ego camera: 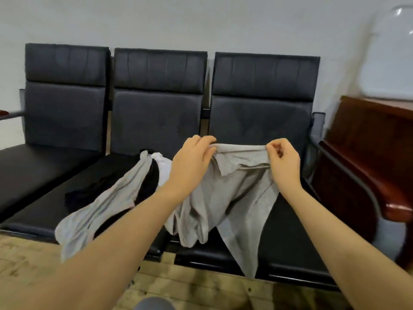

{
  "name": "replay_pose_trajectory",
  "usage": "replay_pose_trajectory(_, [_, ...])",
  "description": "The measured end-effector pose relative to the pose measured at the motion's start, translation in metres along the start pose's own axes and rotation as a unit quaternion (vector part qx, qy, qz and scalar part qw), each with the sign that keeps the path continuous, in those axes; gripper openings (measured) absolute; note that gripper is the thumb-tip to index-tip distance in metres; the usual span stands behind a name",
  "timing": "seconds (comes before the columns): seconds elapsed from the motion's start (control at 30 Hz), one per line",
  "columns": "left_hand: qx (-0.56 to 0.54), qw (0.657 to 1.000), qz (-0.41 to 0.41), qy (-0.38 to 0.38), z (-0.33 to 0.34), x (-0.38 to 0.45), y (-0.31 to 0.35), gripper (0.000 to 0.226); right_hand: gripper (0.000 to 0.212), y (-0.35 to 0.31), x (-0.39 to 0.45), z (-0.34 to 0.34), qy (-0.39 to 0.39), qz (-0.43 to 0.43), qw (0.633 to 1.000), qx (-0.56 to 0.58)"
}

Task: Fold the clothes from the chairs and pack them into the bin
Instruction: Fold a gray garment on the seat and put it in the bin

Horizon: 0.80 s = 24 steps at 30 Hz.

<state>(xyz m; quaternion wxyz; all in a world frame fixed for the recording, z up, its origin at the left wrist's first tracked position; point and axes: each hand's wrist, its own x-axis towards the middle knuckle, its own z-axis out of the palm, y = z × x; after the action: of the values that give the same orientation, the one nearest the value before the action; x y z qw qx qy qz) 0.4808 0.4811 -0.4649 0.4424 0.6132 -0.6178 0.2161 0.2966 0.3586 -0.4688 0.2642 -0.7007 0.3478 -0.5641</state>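
Left hand [192, 159] and right hand [283, 161], fingers pinching grey garment [232, 193] by its top edge, above right chair seat [286, 231].

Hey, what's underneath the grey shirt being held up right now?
Under the grey shirt, pinched by the left hand and right hand, the black seat of the right-hand chair shows. The seat area directly behind the hanging fabric is covered, so anything there cannot be seen.
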Motion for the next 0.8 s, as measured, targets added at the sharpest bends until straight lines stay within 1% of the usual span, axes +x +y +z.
replay_pose_trajectory(0.1, [-0.041,0.998,-0.020,-0.041,0.040,-0.021,0.025,0.032,0.009,0.037,-0.013,-0.040,-0.013,0.035,0.995,-0.091])
replay_pose_trajectory(0.2, [-0.054,0.995,-0.054,-0.069,0.077,-0.050,0.040,0.020,0.010,0.075,-0.039,-0.064,-0.020,0.073,0.980,-0.186])
replay_pose_trajectory(0.27, [-0.053,0.991,-0.083,-0.088,0.097,-0.070,0.046,0.020,0.012,0.094,-0.054,-0.070,-0.029,0.103,0.966,-0.235])
replay_pose_trajectory(0.33, [-0.053,0.985,-0.115,-0.115,0.111,-0.087,0.046,0.021,0.013,0.108,-0.066,-0.070,-0.046,0.128,0.957,-0.256])
replay_pose_trajectory(0.4, [-0.050,0.981,-0.138,-0.127,0.120,-0.104,0.041,0.020,0.010,0.122,-0.079,-0.064,-0.063,0.135,0.949,-0.279])
replay_pose_trajectory(0.47, [-0.032,0.980,-0.151,-0.122,0.128,-0.119,0.032,0.021,0.006,0.132,-0.093,-0.055,-0.061,0.111,0.950,-0.285])
replay_pose_trajectory(0.5, [-0.020,0.979,-0.160,-0.121,0.131,-0.124,0.028,0.020,0.008,0.134,-0.097,-0.050,-0.069,0.079,0.957,-0.270])
replay_pose_trajectory(0.57, [-0.006,0.974,-0.189,-0.128,0.137,-0.126,0.023,0.016,0.008,0.129,-0.101,-0.038,-0.138,-0.013,0.965,-0.223])
replay_pose_trajectory(0.63, [-0.007,0.971,-0.192,-0.141,0.141,-0.124,0.019,0.015,0.013,0.122,-0.105,-0.026,-0.215,-0.089,0.953,-0.192])
replay_pose_trajectory(0.67, [-0.010,0.973,-0.183,-0.141,0.141,-0.122,0.018,0.016,0.017,0.121,-0.108,-0.022,-0.240,-0.113,0.944,-0.197])
replay_pose_trajectory(0.73, [-0.033,0.972,-0.183,-0.146,0.139,-0.117,0.016,0.017,0.027,0.125,-0.115,-0.015,-0.280,-0.124,0.920,-0.245])
replay_pose_trajectory(0.8, [-0.064,0.966,-0.189,-0.164,0.136,-0.115,0.012,0.013,0.038,0.137,-0.122,-0.012,-0.330,-0.080,0.895,-0.290])
